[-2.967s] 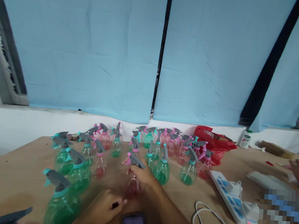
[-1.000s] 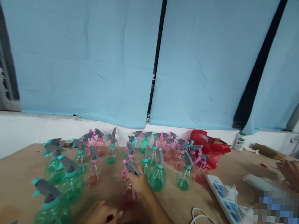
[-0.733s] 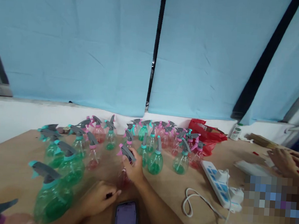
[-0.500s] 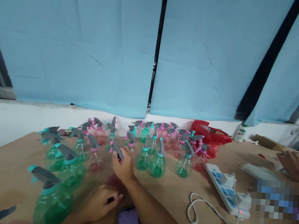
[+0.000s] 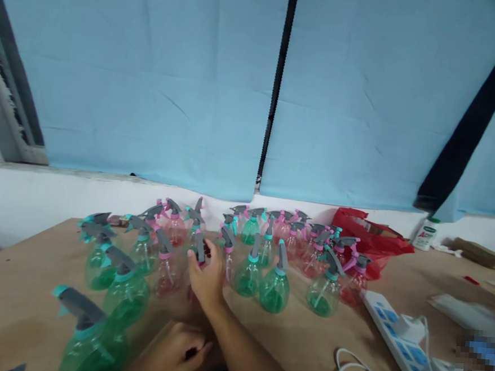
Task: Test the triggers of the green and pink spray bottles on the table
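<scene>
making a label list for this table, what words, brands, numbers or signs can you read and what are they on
"A", in red, on the white bottle with the green cap; the rest there is too blurred to read.
Power strip: no readable text.
Spray bottles: no readable text.

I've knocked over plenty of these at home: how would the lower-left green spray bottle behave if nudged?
The green spray bottle may tip if pushed up high, since its trigger head juts sideways. Its smooth, rounded sides could feel slippery, and its see-through wall suggests fairly light plastic.
</scene>
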A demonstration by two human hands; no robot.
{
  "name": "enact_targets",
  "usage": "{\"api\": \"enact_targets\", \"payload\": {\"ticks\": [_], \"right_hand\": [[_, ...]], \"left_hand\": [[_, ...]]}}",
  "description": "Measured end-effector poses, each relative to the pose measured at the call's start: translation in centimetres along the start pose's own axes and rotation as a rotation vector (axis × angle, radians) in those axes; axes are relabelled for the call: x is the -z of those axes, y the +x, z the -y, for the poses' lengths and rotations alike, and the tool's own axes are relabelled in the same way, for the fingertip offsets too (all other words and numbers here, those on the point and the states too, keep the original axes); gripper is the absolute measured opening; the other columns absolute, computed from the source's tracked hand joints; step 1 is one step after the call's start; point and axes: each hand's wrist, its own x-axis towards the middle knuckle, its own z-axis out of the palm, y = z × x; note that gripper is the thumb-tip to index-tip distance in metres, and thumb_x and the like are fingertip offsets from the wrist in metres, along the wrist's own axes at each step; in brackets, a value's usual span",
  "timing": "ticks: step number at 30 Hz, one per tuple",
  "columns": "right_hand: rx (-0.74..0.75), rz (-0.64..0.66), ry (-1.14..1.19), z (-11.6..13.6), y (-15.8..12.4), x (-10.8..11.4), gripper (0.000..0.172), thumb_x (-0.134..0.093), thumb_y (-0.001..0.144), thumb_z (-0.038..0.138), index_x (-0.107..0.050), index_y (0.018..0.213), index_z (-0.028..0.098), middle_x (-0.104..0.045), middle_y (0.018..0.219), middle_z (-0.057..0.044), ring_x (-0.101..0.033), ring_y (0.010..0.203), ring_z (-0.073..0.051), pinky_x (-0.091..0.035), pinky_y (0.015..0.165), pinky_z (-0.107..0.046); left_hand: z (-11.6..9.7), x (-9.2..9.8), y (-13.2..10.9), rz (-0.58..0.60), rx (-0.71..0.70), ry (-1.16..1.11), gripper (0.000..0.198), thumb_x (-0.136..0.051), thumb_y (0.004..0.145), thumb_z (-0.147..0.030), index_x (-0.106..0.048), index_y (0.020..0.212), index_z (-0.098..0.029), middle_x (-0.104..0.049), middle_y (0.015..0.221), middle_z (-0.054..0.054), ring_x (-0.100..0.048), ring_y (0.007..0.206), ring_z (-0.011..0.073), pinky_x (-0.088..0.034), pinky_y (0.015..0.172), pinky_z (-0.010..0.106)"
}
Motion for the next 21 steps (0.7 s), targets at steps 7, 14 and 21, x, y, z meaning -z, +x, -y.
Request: {"api": "enact_targets", "payload": {"ticks": [7, 14, 21], "right_hand": [[0.266, -0.045, -0.033, 3.3, 2.4, 4.4, 0.037, -0.044, 0.108, 0.029, -0.06, 0.14, 0.022, -0.065, 0.136, -0.013, -0.057, 0.133, -0.027, -0.042, 0.117, -0.048], [0.045, 0.254, -0.543, 2.4, 7.9, 5.4, 0.047, -0.063, 0.092, 0.015, -0.063, 0.139, 0.014, -0.077, 0.113, -0.019, -0.071, 0.111, -0.035, -0.053, 0.095, -0.045], [0.032, 0.22, -0.544, 1.0, 6.5, 5.7, 0.027, -0.067, 0.093, 0.021, -0.074, 0.119, 0.024, -0.076, 0.079, -0.008, -0.072, 0.074, -0.027, -0.05, 0.07, -0.034]], "left_hand": [[0.1, -0.1, -0.1, 0.019, 0.05, 0.03, 0.054, -0.041, 0.112, -0.042, -0.048, 0.063, -0.022, -0.06, 0.06, -0.001, -0.051, 0.054, 0.0127, -0.027, 0.057, 0.033], [0.2, 0.0, -0.1, 0.057, 0.074, 0.024, 0.056, -0.038, 0.112, -0.047, -0.045, 0.063, -0.021, -0.058, 0.06, -0.001, -0.053, 0.056, 0.0128, -0.028, 0.058, 0.032], [0.1, -0.1, -0.2, 0.015, 0.065, 0.024, 0.06, -0.033, 0.113, -0.052, -0.045, 0.063, -0.021, -0.057, 0.058, -0.001, -0.051, 0.055, 0.0128, -0.03, 0.059, 0.032]]}}
